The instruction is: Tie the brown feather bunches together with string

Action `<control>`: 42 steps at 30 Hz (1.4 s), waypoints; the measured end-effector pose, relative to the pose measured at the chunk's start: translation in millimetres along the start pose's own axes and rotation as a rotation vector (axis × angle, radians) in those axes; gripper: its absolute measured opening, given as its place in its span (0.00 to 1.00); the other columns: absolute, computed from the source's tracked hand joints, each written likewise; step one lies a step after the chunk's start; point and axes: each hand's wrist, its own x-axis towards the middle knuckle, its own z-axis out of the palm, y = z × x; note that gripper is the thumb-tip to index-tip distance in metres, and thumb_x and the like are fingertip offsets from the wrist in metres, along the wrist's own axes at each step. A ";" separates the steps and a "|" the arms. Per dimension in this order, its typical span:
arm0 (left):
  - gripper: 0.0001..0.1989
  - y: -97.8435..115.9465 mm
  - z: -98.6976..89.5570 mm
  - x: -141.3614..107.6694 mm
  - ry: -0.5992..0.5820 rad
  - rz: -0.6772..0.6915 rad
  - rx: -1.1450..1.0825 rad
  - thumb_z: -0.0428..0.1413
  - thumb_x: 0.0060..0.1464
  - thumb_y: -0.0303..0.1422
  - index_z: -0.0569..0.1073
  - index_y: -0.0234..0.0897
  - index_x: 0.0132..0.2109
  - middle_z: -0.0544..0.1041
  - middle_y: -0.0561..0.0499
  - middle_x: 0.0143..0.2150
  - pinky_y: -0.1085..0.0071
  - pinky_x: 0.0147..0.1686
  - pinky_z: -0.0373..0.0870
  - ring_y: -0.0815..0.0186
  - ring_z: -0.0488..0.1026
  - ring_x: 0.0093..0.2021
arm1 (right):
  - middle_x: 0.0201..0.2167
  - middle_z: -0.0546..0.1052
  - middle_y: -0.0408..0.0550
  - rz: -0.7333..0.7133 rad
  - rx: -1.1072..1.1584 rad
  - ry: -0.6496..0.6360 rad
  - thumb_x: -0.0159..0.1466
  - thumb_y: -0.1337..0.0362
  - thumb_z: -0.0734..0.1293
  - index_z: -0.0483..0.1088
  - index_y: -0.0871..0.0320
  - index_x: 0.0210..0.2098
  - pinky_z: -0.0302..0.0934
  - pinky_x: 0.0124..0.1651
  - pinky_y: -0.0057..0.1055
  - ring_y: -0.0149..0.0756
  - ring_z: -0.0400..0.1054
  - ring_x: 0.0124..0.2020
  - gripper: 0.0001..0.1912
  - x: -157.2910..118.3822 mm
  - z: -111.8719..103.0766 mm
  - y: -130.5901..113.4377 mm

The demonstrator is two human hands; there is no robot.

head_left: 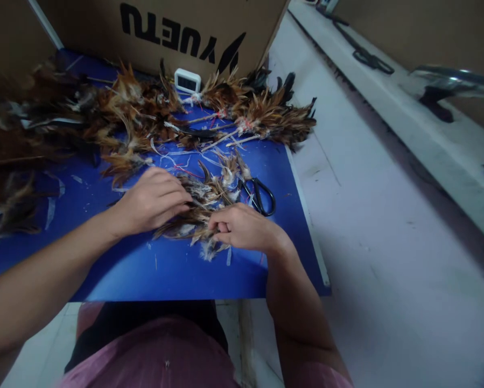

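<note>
Brown and grey feathers (201, 188) lie in a loose pile on the blue tabletop (145, 269), between my two hands. My left hand (155, 199) reaches into the pile from the left, its fingers bent together at the feathers; whatever they pinch is hidden. On the pile's right side my right hand (242, 226) is closed, thumb against curled fingers, over some feathers; I cannot make out what is in it. Just beyond that hand lie scissors (261, 196) with black handles, their blades hidden under feathers.
Feather bunches on sticks (266, 121), bound with red and white ties, lie toward the back right. More brown feathers (120, 108) heap at the back left. A small white digital display (187, 82) stands before a large cardboard box (104, 32). A pale wall (366, 231) borders the right.
</note>
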 end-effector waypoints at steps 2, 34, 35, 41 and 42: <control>0.10 4.0 2.1 1.8 -0.123 0.054 -0.092 0.57 0.57 0.39 0.76 0.42 0.45 0.79 0.47 0.39 0.60 0.46 0.65 0.59 0.74 0.42 | 0.21 0.72 0.38 0.022 -0.046 -0.017 0.52 0.74 0.69 0.76 0.56 0.30 0.47 0.28 0.27 0.26 0.61 0.23 0.09 1.6 2.5 -1.3; 0.10 7.5 14.3 -1.3 0.227 -0.249 0.137 0.51 0.61 0.35 0.77 0.39 0.40 0.81 0.48 0.35 0.62 0.44 0.66 0.61 0.76 0.36 | 0.28 0.71 0.42 -0.123 0.212 0.732 0.61 0.70 0.65 0.70 0.57 0.28 0.59 0.33 0.26 0.28 0.64 0.29 0.06 9.6 15.0 19.7; 0.11 11.7 13.5 0.0 0.233 -0.261 0.110 0.51 0.61 0.37 0.77 0.38 0.40 0.82 0.48 0.35 0.63 0.44 0.66 0.61 0.77 0.37 | 0.28 0.71 0.42 -0.114 0.218 0.744 0.60 0.70 0.65 0.69 0.57 0.27 0.58 0.33 0.26 0.28 0.64 0.28 0.06 10.3 15.7 20.3; 0.15 31.7 18.4 8.7 0.181 -0.255 0.043 0.55 0.59 0.43 0.76 0.36 0.43 0.81 0.48 0.34 0.64 0.42 0.66 0.61 0.76 0.36 | 0.25 0.71 0.41 -0.099 0.226 0.766 0.58 0.70 0.65 0.69 0.57 0.25 0.57 0.32 0.26 0.28 0.64 0.27 0.06 14.5 19.2 19.9; 0.15 31.8 20.7 9.3 0.176 -0.247 0.053 0.55 0.59 0.43 0.76 0.36 0.43 0.81 0.48 0.33 0.64 0.41 0.66 0.61 0.77 0.36 | 0.25 0.72 0.41 -0.100 0.228 0.761 0.58 0.70 0.65 0.69 0.57 0.25 0.57 0.32 0.26 0.29 0.64 0.27 0.06 14.8 19.7 19.5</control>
